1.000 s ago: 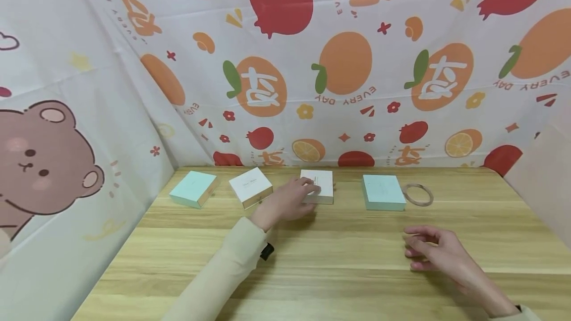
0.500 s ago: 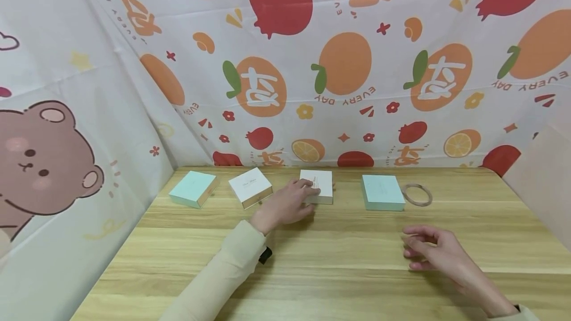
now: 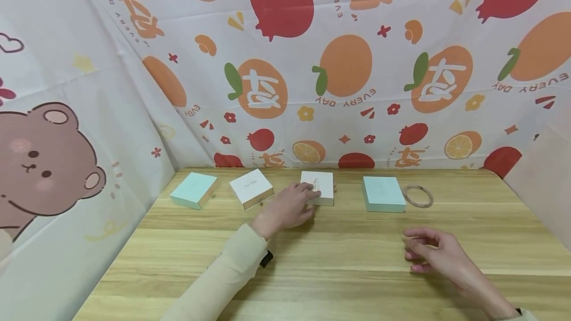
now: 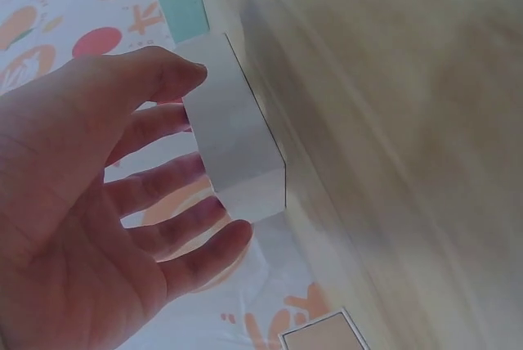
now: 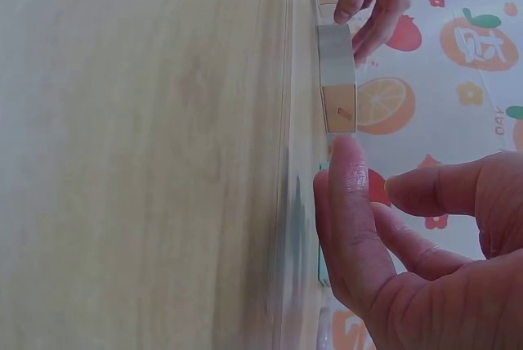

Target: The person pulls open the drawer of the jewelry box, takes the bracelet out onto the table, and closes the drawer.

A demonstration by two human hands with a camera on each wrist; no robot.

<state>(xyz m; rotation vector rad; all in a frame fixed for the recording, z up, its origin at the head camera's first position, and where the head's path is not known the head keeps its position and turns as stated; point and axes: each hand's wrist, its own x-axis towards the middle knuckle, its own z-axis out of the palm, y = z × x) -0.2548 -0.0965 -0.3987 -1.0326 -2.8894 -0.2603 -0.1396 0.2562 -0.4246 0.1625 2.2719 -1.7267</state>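
In the head view my left hand point(image 3: 290, 207) rests on a white box point(image 3: 324, 187) with small lettering on top. In the left wrist view its spread fingers point(image 4: 163, 178) lie over the upper face of that box point(image 4: 237, 133), and the thumb lies at the edge of the front side. Lower right, my right hand point(image 3: 441, 256) hovers over the table, loosely curved and holding nothing. Nearest to it are a mint-green box point(image 3: 384, 194) and a thin brownish ring point(image 3: 418, 196) beside that box.
To the left of my left hand, a second white box point(image 3: 251, 186) stands at an angle, and another mint-green box point(image 3: 194, 188) sits further left. The wooden table point(image 3: 339, 276) ends at a fruit-print cloth point(image 3: 205, 88) behind the boxes.
The view shifts very slightly. Both hands, the boxes and the ring keep their places.
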